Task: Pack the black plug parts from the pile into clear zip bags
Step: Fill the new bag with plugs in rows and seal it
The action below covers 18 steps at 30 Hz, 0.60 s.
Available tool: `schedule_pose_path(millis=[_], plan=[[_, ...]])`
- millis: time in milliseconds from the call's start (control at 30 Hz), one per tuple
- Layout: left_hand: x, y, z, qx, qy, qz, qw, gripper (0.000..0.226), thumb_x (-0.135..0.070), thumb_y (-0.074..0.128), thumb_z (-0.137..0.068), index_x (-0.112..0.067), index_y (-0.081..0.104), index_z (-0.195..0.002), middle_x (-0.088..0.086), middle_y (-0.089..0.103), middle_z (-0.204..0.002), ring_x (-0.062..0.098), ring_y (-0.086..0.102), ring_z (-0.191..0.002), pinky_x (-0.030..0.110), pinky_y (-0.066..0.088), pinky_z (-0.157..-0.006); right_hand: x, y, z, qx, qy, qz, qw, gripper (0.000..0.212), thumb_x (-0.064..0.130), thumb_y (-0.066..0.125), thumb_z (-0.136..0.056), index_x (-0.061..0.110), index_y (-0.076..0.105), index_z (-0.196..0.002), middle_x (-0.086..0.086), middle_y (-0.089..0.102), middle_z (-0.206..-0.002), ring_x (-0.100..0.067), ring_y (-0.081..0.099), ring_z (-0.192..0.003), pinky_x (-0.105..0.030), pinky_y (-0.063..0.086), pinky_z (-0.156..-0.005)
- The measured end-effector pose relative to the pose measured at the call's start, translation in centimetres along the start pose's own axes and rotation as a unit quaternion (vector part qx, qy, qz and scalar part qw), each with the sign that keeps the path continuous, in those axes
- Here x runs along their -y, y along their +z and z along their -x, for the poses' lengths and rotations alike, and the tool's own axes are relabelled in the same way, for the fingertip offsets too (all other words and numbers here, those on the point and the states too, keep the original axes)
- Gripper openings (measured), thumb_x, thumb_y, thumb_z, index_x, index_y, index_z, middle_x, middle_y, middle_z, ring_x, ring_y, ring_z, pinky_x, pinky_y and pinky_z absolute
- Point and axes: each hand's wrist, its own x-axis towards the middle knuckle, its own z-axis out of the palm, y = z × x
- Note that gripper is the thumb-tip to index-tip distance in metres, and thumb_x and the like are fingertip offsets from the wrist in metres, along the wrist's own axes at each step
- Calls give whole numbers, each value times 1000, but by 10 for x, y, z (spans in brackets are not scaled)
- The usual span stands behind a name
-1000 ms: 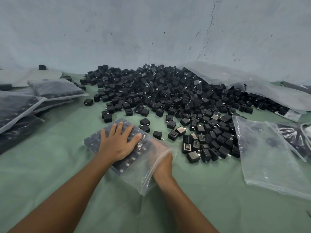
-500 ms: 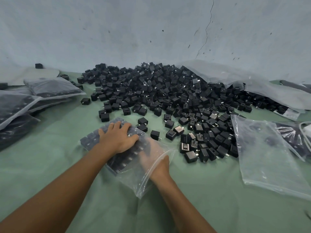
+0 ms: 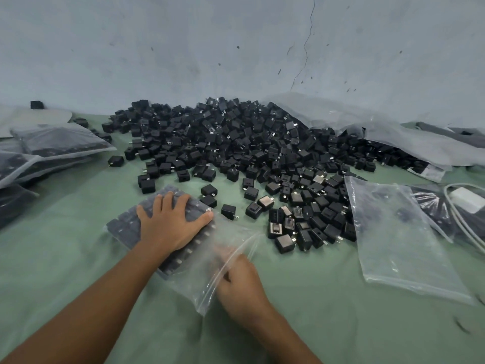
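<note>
**Seal at risk as the filled bag is closed**

The left hand lies spread and flat on the zip bag, pressing down the rows of black plug parts packed inside it. The bag rests on the green cloth. The right hand is at the bag's open mouth. Its fingers are curled on the zip strip and appear to pinch it, though blur softens the detail. The step in hand looks like closing the seal.

The main risk is a strip that catches only in part. The loose clear end is wrinkled and lifted, so if the two tracks do not line up under the pinch, a gap is left. Parts could then slip out when the bag is picked up. Trapped air could also pop the seal if the flat hand eases off too soon. Pressing sideways might shove the neat rows out of order.

The pile sits just beyond, with stray parts near the mouth, where a sweeping wrist could scatter them. Packed bags lie at the left and an empty bag at the right.
</note>
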Motion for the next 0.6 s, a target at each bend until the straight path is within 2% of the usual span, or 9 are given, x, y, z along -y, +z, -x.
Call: schedule_pose_path(millis=[67,133,233,300,367,600], plan=[[0,0,0,-4,2,3,1000,101,-104,6,-66,-44,31,-144,1,26,-163,26,19,-151,69,8,-117,-8,-15,23,-36,-37,47,998,21,18,52,-87,25,70,-96,17,64,-97,-3,57,-96,-20,45,-88],[0,1,1,-7,4,4,1000,100,-103,6,-67,-45,31,-143,1,27,-162,26,19,-151,69,9,-117,-17,-36,32,-111,-50,96,988,18,15,56,-84,24,70,-87,15,64,-92,-7,56,-91,-19,43,-86],[0,2,1,-11,5,8,1000,99,-103,6,-67,-45,31,-142,1,27,-163,26,19,-151,69,9,-117,-32,-68,24,-219,-16,207,954,23,10,61,-82,21,71,-100,7,61,-103,-15,49,-97,-25,41,-88],[1,1,1,-13,5,6,1000,99,-103,5,-67,-45,31,-142,0,27,-162,26,20,-151,68,9,-117,-41,-82,13,-228,37,279,932,31,15,64,-85,21,67,-115,3,58,-116,-19,45,-105,-33,43,-93],[0,1,2,-16,6,4,1000,98,-103,5,-67,-45,31,-142,0,28,-162,26,20,-151,68,9,-117,-48,-85,7,-212,60,333,917,34,22,67,-85,22,67,-119,1,59,-123,-23,46,-109,-37,43,-95],[1,3,2,-20,9,15,1000,95,-102,9,-69,-45,32,-141,1,28,-162,26,20,-151,69,8,-117,-63,-80,7,-253,54,358,897,35,9,68,-87,15,67,-122,-3,66,-114,-30,50,-104,-43,44,-91]])
